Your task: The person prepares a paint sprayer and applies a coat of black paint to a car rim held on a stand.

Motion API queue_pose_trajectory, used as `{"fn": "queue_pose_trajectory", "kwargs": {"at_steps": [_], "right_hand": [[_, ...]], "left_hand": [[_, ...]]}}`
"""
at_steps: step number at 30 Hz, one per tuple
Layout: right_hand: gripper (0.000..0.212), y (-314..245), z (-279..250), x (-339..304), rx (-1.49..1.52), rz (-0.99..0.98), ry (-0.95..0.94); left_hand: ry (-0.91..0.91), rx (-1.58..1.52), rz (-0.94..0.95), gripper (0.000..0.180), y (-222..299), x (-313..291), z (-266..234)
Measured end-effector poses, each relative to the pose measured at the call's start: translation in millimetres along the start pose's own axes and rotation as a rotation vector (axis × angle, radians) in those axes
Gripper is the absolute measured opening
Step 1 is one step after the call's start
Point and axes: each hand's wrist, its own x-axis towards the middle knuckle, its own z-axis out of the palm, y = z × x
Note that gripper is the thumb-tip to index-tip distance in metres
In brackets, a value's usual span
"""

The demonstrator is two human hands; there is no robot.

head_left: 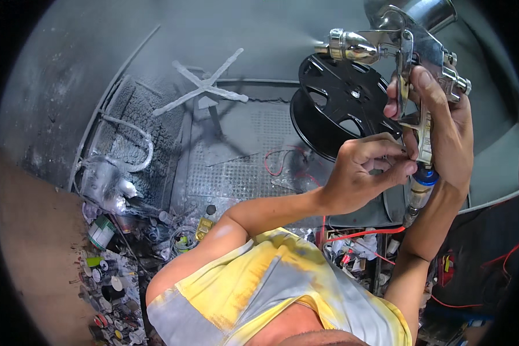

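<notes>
A shiny metal spray gun (429, 49) with a metal cup on top is raised at the upper right, its nozzle aimed left. My right hand (452, 124) is wrapped around its handle, with fingertips by the trigger. My left hand (363, 170) is closed in a pinch at the handle's lower end; the small part between thumb and fingers is hidden. Below the handle hangs a clear air filter with a blue collar (425, 176), joined to a red hose (375, 233). Beyond my hands stands a glossy black wheel rim (334, 101), partly covered by them.
A paint-crusted cross-shaped stand (205, 87) rises left of the rim. Beside it is a coated filter panel (135, 132) with a bent tube. Cans, lids and scraps (106, 288) clutter the lower left. A thin red cable (282, 151) loops over the textured floor mat (242, 179).
</notes>
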Motion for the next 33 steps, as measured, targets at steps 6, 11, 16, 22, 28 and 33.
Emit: {"fn": "queue_pose_trajectory", "kwargs": {"at_steps": [6,11,16,22,28,33], "right_hand": [[0.033,15.8,-32.6,-23.7,0.032,0.027,0.024],[0.039,48.5,-70.6,-34.6,-0.054,0.150,0.104],[0.054,101.7,-88.7,-42.6,0.046,0.315,0.323],[0.048,176.9,-102.9,-45.7,-0.038,0.403,0.558],[0.049,241.7,-104.5,-45.9,-0.151,0.463,0.726],[0.050,262.7,-95.7,-30.1,-0.208,0.533,0.855]], "left_hand": [[-0.194,0.132,-0.017,0.013,-34.2,5.9,-6.8],[-0.416,0.618,-0.149,0.013,-104.8,37.7,-96.3],[-0.260,1.113,-0.216,0.021,-185.5,125.7,-258.3],[-0.682,1.428,-0.133,0.051,-268.6,243.5,-319.1],[-1.067,1.609,0.024,0.070,-372.7,280.2,-332.4],[-1.068,1.616,0.096,0.075,-420.2,307.5,-346.6]]}}
